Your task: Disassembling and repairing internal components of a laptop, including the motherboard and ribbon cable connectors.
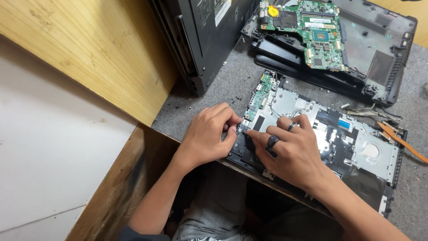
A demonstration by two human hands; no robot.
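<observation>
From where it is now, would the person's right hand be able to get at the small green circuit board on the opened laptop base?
Probably yes. The right hand rests on the laptop base, with the small green circuit board just beyond its fingertips. Nothing covers the board, and the left hand sits off to the side.

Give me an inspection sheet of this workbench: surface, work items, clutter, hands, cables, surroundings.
Surface: grey speckled bench top, dusty, over a wooden edge.
Work items: opened laptop base with its metal frame exposed and a small green board at its left end.
Clutter: second black laptop shell carrying a green motherboard; tiny screws and crumbs; black case standing upright.
Hands: left hand and right hand both pinch at the base's left edge; the right one wears two rings.
Cables: orange flat ribbon and thin wires at the right.
Surroundings: wooden panel, white wall.
</observation>
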